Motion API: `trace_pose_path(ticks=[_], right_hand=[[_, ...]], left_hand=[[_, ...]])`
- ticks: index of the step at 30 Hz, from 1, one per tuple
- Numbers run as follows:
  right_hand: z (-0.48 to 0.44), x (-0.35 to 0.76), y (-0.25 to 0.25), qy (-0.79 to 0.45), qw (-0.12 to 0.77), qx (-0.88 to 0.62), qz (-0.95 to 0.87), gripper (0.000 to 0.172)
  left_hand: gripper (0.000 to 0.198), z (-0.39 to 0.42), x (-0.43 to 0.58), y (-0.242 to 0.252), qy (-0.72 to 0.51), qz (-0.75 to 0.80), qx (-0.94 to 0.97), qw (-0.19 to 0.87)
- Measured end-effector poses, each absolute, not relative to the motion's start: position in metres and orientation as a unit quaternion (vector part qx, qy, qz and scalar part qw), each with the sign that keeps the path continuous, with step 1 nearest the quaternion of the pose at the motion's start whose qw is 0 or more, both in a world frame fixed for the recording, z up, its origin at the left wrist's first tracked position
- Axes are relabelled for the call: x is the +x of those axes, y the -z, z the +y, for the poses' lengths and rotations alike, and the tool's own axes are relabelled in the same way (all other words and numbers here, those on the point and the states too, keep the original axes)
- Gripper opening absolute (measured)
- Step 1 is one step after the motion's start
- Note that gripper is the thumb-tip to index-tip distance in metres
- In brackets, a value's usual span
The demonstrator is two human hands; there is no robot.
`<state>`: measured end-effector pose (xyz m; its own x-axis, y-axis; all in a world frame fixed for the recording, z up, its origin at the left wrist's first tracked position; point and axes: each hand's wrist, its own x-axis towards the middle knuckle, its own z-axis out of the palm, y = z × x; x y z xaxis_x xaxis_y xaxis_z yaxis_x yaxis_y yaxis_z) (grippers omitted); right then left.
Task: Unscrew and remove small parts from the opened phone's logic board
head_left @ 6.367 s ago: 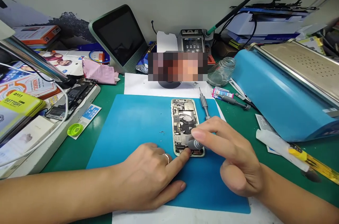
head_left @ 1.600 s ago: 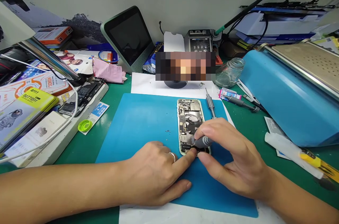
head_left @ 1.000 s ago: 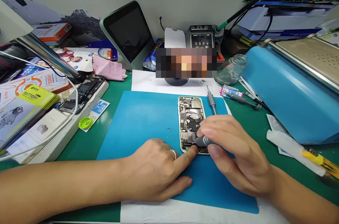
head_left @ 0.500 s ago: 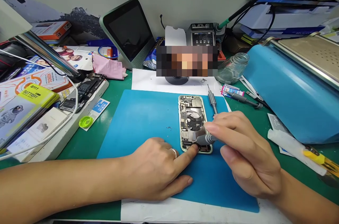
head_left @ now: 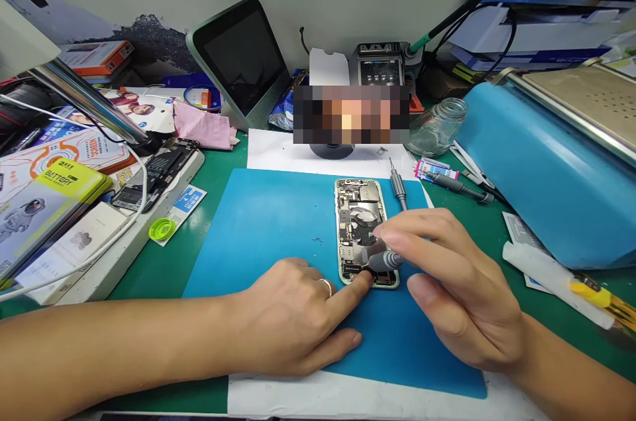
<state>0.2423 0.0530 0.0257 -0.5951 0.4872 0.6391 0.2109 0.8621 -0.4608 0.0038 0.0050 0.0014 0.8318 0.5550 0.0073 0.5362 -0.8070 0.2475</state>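
Observation:
An opened phone (head_left: 360,219) with bare circuitry lies lengthwise on a blue mat (head_left: 268,222). My left hand (head_left: 298,321), a ring on one finger, rests on the mat with its forefinger stretched out and pressing the phone's near left corner. My right hand (head_left: 454,288) hovers at the phone's near right end; its fingertips pinch a small grey screwdriver (head_left: 385,260) whose tip meets the board near the bottom of the phone. The thumb stands apart below the handle.
A second grey screwdriver (head_left: 397,185) lies just right of the phone's top. A big blue machine (head_left: 536,176) fills the right side, with a glass jar (head_left: 434,129), tweezers and a white tube nearby. Boxes, a disassembled phone (head_left: 154,172) and a green cap (head_left: 161,229) crowd the left.
My right fingers have shifted on the small screwdriver, as in twisting it, and the thumb has come away from the handle. The left forefinger has stayed pressed on the phone's corner.

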Motion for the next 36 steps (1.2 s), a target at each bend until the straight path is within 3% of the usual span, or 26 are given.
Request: trace_pose_path(ticks=[9, 21, 31, 36], right_hand=[[0.054, 0.241, -0.014, -0.206, 0.409, -0.205, -0.865, 0.071], [0.054, 0.238, -0.012, -0.204, 0.427, -0.239, -0.848, 0.065], [0.054, 0.237, -0.019, -0.228, 0.403, -0.153, -0.873, 0.065], [0.055, 0.236, -0.015, -0.180, 0.402, -0.161, -0.883, 0.054]], left_hand=[[0.051, 0.007, 0.004, -0.001, -0.056, 0.284, 0.951, 0.113], [0.052, 0.006, 0.004, -0.002, -0.053, 0.282, 0.951, 0.114], [0.050, 0.005, 0.005, -0.002, -0.062, 0.280, 0.950, 0.125], [0.048, 0.006, 0.005, -0.003, -0.062, 0.282, 0.949, 0.129]])
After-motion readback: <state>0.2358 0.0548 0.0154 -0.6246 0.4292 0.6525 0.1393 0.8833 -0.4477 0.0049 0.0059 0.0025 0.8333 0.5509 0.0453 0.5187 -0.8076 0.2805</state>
